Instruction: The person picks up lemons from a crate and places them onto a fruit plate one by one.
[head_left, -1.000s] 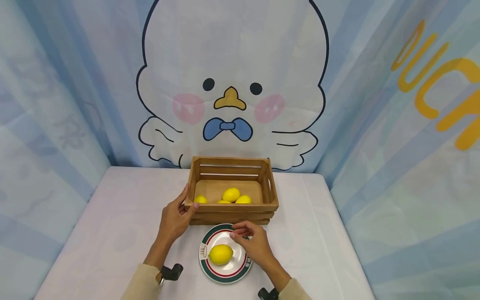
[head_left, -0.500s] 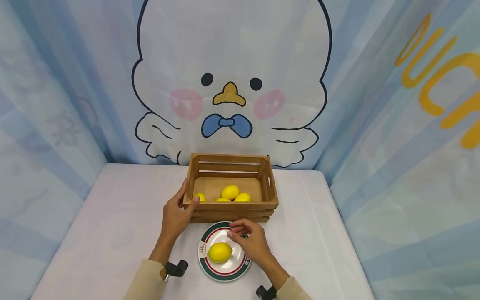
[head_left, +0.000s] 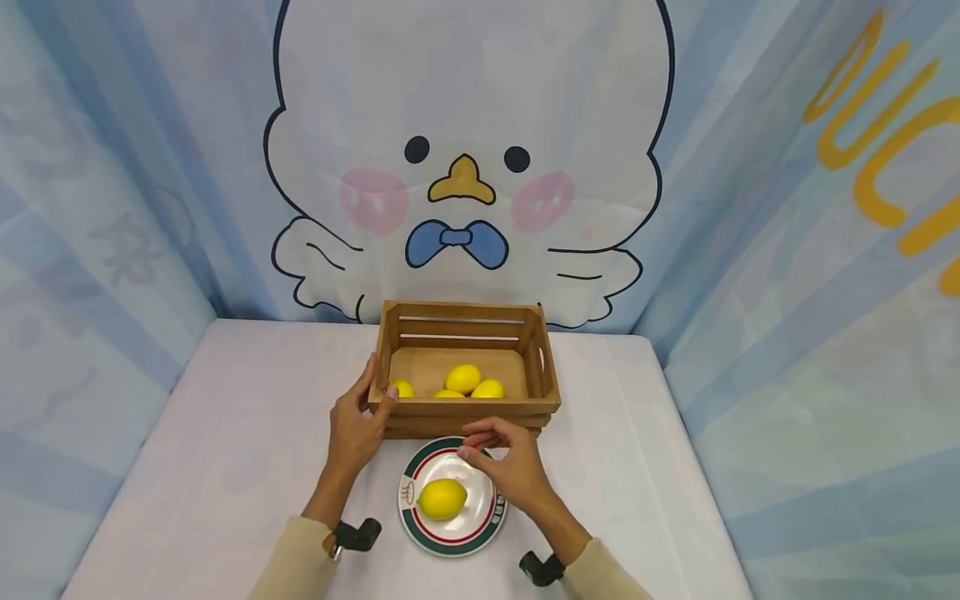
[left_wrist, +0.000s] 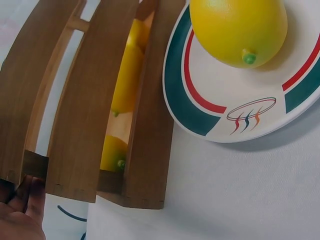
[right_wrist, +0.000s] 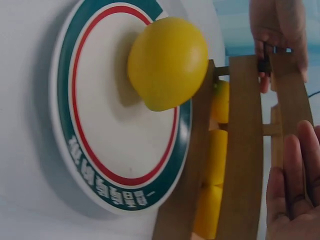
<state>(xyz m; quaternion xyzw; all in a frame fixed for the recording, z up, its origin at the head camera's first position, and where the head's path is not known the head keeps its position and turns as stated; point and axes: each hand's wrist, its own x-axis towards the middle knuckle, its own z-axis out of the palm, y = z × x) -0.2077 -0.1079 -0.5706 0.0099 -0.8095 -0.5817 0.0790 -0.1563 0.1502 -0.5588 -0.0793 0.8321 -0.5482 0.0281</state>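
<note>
Two hands at a wooden crate and a plated lemon on a white surface.

The surface [head_left: 225, 467] carries a slatted wooden crate [head_left: 465, 407] with four lemons [head_left: 463, 377] inside. Touching the crate's near side is a green-and-red-rimmed plate [head_left: 408, 521]; a single lemon [head_left: 442, 498] lies on it. The left hand [head_left: 356, 429] holds the crate's near-left corner, its grip curled over the rim. The right hand [head_left: 510, 471] hovers over the plate's far right edge, fingers loosely curled, holding nothing.
</note>
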